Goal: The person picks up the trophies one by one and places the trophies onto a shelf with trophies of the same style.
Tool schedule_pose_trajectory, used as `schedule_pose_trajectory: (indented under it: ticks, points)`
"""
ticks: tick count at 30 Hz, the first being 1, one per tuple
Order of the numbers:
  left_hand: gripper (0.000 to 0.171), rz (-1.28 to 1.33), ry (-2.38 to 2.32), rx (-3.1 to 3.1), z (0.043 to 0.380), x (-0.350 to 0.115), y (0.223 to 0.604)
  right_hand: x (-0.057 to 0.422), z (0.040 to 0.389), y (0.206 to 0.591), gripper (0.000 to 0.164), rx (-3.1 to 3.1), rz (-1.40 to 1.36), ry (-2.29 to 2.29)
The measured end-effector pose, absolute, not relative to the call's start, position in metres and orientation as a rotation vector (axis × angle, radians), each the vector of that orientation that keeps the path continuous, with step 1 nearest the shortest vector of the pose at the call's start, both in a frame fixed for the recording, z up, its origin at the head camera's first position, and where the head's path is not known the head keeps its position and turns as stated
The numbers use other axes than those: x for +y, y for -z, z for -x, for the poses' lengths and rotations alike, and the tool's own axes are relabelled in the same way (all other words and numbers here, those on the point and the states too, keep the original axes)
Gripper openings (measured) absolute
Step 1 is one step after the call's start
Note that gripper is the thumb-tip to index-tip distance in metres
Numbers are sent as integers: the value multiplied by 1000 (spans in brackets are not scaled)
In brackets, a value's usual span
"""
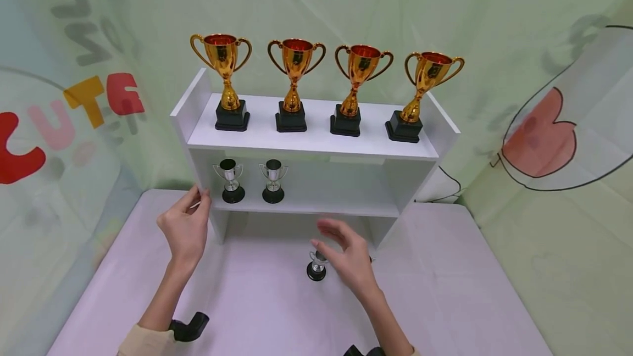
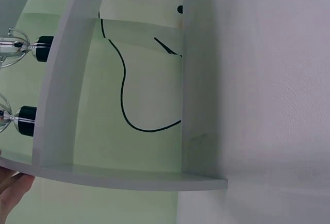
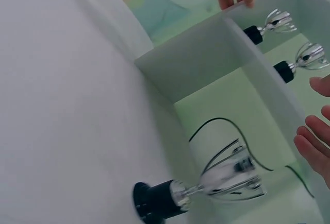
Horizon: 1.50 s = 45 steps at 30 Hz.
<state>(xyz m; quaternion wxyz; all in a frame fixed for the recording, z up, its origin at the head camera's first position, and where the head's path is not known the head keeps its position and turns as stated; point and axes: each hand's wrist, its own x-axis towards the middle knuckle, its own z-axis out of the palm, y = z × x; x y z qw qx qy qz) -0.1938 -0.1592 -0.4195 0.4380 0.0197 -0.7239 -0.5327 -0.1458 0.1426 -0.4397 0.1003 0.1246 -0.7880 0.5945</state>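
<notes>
My left hand (image 1: pixel 185 229) pinches the front edge of the white shelf unit's (image 1: pixel 306 207) left side panel; in the left wrist view its fingers (image 2: pixel 15 190) lie against the panel's outer face. My right hand (image 1: pixel 348 257) is held in front of the lower opening, thumb and fingers apart with nothing between them. Close by its thumb, a small silver trophy cup (image 1: pixel 316 269) with a black base stands upright on the table. Part of another small object shows behind the right hand, mostly hidden. Two silver cups (image 1: pixel 231 183) (image 1: pixel 273 183) stand on the middle shelf's left half.
Several larger gold trophy cups (image 1: pixel 295 62) with black square bases stand in a row on the top shelf. White cloth covers the table (image 1: pixel 445 290). Printed curtains hang behind and at both sides, and a dark cord (image 1: pixel 447 180) shows behind the unit's right side.
</notes>
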Motion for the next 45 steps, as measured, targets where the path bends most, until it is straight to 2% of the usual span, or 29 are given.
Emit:
schedule_pose_trajectory:
  ticks: [26, 34, 45]
  points:
    - [23, -53, 1327, -1807, 192, -158, 416, 145, 138, 502, 40, -2314, -228, -1643]
    - [22, -59, 1314, -1797, 192, -158, 418, 143, 136, 510, 45, -2287, -206, -1702]
    - [23, -66, 1318, -1812, 190, -157, 416, 144, 133, 521, 42, -2213, -280, -1708]
